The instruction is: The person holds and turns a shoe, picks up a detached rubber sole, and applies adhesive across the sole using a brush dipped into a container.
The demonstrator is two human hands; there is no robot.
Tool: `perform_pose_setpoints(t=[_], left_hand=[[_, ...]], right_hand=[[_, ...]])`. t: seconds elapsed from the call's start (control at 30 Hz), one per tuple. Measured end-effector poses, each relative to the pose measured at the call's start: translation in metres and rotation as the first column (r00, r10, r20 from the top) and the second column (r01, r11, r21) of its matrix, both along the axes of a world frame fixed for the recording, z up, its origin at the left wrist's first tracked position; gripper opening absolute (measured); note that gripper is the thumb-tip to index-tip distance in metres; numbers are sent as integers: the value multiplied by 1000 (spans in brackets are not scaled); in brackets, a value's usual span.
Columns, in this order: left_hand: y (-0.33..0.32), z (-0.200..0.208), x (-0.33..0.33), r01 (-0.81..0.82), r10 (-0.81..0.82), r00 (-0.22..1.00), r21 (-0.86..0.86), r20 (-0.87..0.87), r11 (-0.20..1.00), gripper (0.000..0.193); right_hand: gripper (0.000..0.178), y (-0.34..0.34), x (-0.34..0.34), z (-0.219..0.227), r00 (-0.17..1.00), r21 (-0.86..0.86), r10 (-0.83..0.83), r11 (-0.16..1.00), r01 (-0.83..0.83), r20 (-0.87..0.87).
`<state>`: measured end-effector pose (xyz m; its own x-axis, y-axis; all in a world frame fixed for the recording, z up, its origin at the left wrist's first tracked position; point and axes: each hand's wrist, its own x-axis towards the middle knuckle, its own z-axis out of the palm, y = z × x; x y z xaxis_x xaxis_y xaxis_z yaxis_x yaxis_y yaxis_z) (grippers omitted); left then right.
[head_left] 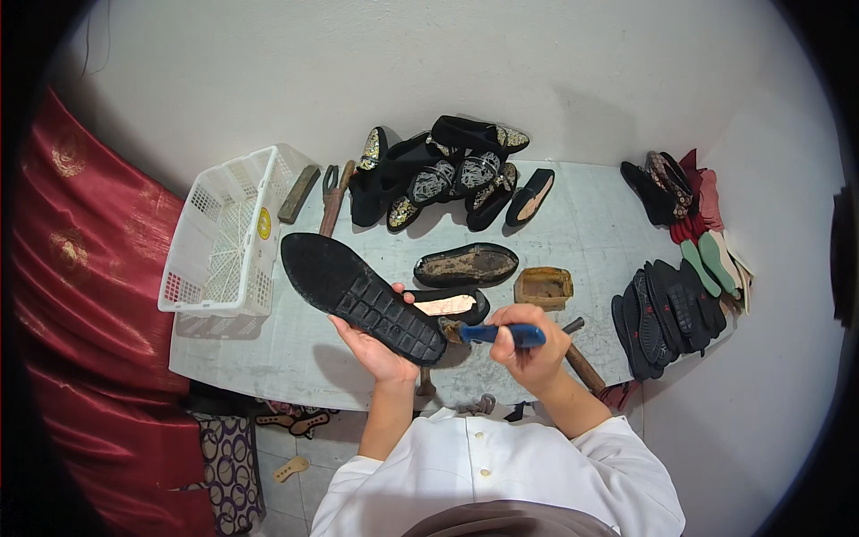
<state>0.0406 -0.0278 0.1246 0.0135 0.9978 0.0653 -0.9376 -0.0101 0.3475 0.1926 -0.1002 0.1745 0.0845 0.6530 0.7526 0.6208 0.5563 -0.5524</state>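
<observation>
My left hand (378, 356) grips a black shoe sole (358, 288) from beneath, its blocky tread tilted up toward me and its toe end pointing to the far left. A blue-handled brush (490, 334) is held in my right hand (530, 351). The brush's brownish tip meets the heel edge of the sole. Just beyond, a black shoe upper (465, 266) lies with its worn, brownish underside up. Closer to my hands is another upper (472, 311) with a pale insole, partly covered by the sole. An amber rectangular dish (543, 288) stands beyond my right hand.
A white plastic basket (222, 242) stands at the left, near a dark block (300, 194) and pincers (333, 192). Black decorated shoes (447, 170) are heaped against the wall. Stacked black soles (667, 313) lie right, a hammer (583, 367) near my right forearm.
</observation>
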Motion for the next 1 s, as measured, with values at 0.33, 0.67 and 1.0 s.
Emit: perform_pose_setpoints(t=[0.33, 0.67, 1.0], left_hand=[[-1, 5, 2, -9, 9, 1000, 10, 20, 1000, 62], [0, 4, -1, -32, 32, 999, -7, 5, 999, 63], [1, 6, -4, -20, 20, 1000, 4, -2, 1000, 61]], right_hand=[[12, -3, 2, 1, 992, 52, 109, 992, -113, 60], [13, -2, -6, 2, 967, 109, 230, 964, -241, 105], [11, 2, 14, 13, 975, 115, 224, 968, -222, -5]])
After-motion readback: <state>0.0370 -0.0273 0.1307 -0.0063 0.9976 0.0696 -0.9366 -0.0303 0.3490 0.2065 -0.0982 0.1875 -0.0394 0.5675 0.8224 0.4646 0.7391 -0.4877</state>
